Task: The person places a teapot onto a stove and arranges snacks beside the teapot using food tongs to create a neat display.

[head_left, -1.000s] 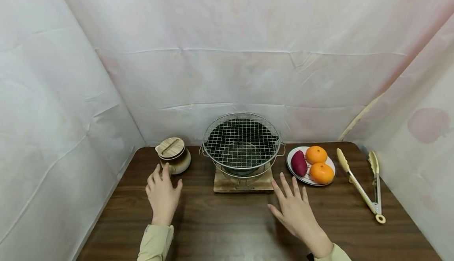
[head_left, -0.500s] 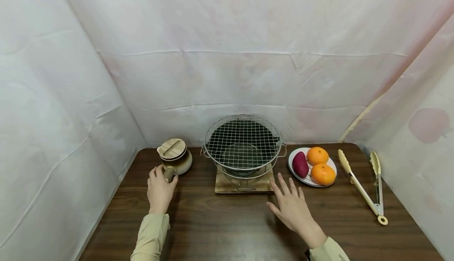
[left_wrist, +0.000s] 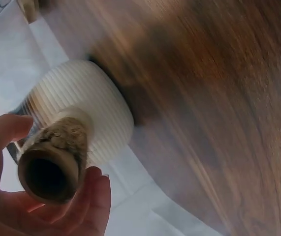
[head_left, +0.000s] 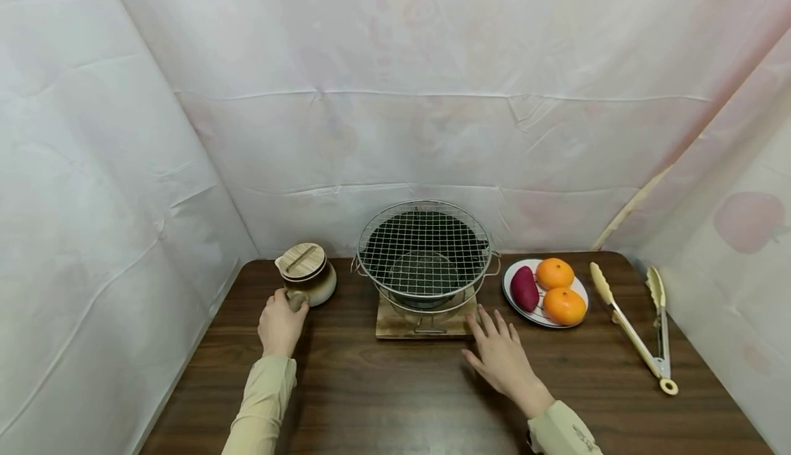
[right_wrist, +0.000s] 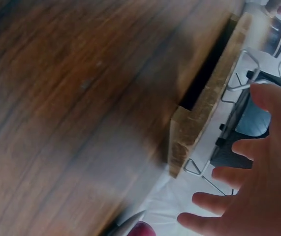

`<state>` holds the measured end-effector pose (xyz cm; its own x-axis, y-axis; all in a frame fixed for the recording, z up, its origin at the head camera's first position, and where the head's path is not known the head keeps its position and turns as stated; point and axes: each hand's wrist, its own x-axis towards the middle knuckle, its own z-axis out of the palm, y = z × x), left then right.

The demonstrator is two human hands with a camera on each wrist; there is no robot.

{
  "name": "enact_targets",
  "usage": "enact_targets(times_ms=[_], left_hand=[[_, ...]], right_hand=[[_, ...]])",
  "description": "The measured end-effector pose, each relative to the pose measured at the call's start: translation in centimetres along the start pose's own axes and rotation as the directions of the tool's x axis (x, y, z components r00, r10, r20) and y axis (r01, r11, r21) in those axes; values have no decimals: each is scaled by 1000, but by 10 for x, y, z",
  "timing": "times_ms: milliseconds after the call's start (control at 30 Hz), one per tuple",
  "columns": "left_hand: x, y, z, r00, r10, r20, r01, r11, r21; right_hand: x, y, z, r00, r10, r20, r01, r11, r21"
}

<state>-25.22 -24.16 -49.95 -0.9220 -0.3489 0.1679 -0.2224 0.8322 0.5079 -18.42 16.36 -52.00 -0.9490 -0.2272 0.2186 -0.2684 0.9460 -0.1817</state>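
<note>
A teapot (head_left: 323, 286) with a cream-and-brown ribbed body, a round wooden lid (head_left: 301, 261) and a hollow side handle (left_wrist: 64, 135) stands at the table's back left. My left hand (head_left: 280, 323) grips that handle, its thumb on one side and its fingers curled around the other, as the left wrist view shows. In front of the round wire-topped grill (head_left: 423, 256), my right hand (head_left: 502, 360) hovers palm down with fingers spread, holding nothing. Its fingertips overlap the right front corner of the wooden board (head_left: 389, 322) under the grill.
Right of the grill sits a white plate (head_left: 535, 313) with a purple sweet potato (head_left: 524, 289) and two oranges (head_left: 555, 273). Spread tongs (head_left: 632, 335) with cream tips lie on the brown wooden table (head_left: 395, 400) at the far right. Pale cloth curtains (head_left: 408, 132) close in the back and sides.
My left hand has gone from hovering in front of the teapot to gripping its handle. The right hand has shifted slightly left and lower; its fingers remain spread.
</note>
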Motion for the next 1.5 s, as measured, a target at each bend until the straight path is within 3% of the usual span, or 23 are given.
enact_targets(times_ms=[133,467,733,1500], left_hand=[[6,-3,2,1000,15,3,-15,999,29],[18,-2,-4,994,20,107,-24,999,38],[19,-4,-1,993,18,118,-25,998,59],[14,-10,7,990,-40,133,45,998,-40]], right_hand=[[5,1,7,999,-25,-28,26,1000,12],[16,6,21,999,-40,-35,41,999,18],[21,7,26,997,-55,-51,56,998,26],[28,7,36,999,-21,-40,24,996,84]])
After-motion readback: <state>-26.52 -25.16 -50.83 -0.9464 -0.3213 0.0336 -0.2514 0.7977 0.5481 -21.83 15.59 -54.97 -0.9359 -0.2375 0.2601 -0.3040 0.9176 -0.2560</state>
